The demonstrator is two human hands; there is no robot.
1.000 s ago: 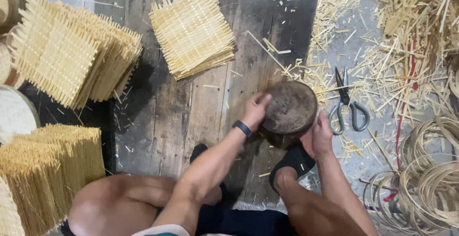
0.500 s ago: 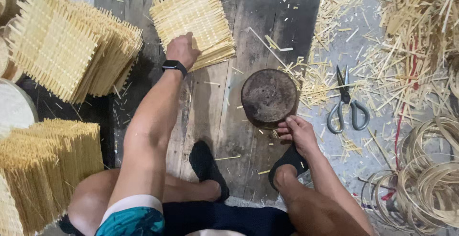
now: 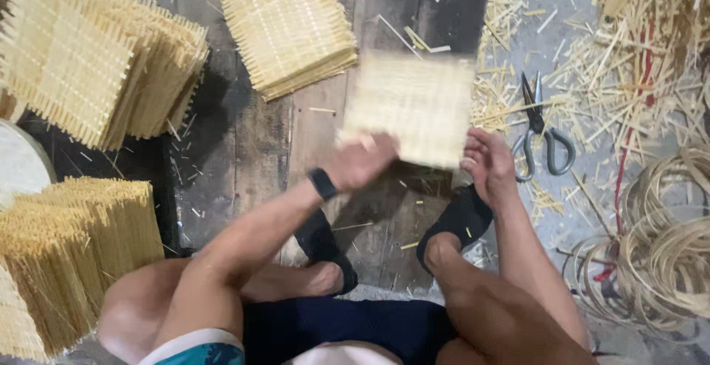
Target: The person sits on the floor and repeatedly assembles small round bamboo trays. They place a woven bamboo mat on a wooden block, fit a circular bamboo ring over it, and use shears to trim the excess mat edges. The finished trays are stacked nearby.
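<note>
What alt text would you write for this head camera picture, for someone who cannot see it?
Seen from above, a seated person's left hand and right hand hold a blurred square woven mat over a dark wooden floor. Stacks of similar mats lie nearby, with scissors among straw scraps.

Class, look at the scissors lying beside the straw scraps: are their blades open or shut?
Shut. The scissors lie flat on the floor, right of the right hand; their blades meet in one dark point with no gap, and the two handle loops sit close together.

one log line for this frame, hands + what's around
left hand: grips woven bamboo mat | right hand: at mat's lower right edge | mat: blurred, above floorboards | scissors: right | mat stack: ahead
</note>
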